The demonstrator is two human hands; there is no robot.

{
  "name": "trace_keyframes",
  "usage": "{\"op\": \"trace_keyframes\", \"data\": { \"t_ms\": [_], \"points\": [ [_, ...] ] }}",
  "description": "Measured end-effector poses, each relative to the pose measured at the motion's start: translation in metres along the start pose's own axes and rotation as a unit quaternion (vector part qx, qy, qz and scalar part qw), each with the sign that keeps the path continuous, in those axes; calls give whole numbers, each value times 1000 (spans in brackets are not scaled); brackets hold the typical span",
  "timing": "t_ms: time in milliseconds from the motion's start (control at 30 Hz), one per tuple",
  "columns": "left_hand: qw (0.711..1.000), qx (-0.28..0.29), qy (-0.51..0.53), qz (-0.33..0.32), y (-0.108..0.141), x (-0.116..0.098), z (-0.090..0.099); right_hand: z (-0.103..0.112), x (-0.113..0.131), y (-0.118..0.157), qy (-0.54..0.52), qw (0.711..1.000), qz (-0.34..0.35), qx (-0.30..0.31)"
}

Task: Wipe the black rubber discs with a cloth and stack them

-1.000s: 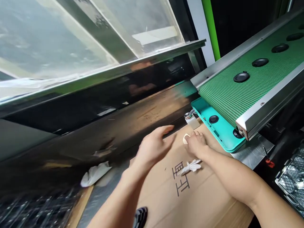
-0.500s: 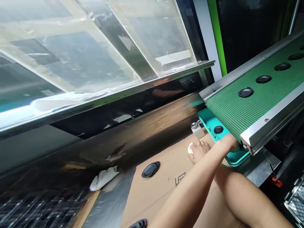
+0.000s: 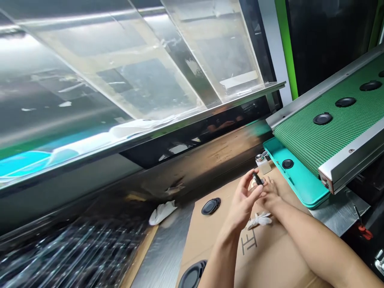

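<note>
Left hand [image 3: 253, 185]: small black part [image 3: 257, 179] pinched between thumb and fingers, held above cardboard [image 3: 207, 236]. Right hand [image 3: 268, 195]: close beside it, fingers curled; white pad [image 3: 254, 183] partly hidden between hands, grip unclear. White bottle [image 3: 264, 165], lid open, stands just beyond. White crumpled cloth [image 3: 260, 220] on cardboard near wrists. Two groups of overlapping black discs [image 3: 211, 206] left of left arm, nearer one cut by frame edge. Teal tray [image 3: 312, 188]: one black ring [image 3: 287, 164] inside, beneath end of green conveyor [image 3: 345, 136] bearing spaced discs.
</note>
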State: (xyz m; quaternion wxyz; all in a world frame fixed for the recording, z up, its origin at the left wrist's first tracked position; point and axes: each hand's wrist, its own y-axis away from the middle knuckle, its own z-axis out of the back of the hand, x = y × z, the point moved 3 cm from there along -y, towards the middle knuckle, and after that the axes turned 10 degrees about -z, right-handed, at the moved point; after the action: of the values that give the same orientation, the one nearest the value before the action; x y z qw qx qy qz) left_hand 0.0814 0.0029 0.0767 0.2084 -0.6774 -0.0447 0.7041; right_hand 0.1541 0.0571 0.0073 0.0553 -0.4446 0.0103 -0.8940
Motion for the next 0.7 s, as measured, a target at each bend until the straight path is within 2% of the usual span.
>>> {"op": "trace_keyframes", "data": {
  "t_ms": [133,233,367,500,600,700],
  "points": [
    [969,-158,173,76,30,38,54,-1,-8,6,178,983,-11,-41],
    [936,-207,266,97,37,58,76,2,-5,5,234,971,-4,-54],
    [889,-236,373,119,34,74,85,8,6,5,200,973,20,-111],
    [825,-309,449,147,29,88,88,1,20,15,80,979,112,-148],
    [786,-332,497,156,27,92,90,-12,29,26,57,975,189,-100],
    [784,-290,528,148,26,89,85,-22,37,38,123,956,266,-26]
  ]
}}
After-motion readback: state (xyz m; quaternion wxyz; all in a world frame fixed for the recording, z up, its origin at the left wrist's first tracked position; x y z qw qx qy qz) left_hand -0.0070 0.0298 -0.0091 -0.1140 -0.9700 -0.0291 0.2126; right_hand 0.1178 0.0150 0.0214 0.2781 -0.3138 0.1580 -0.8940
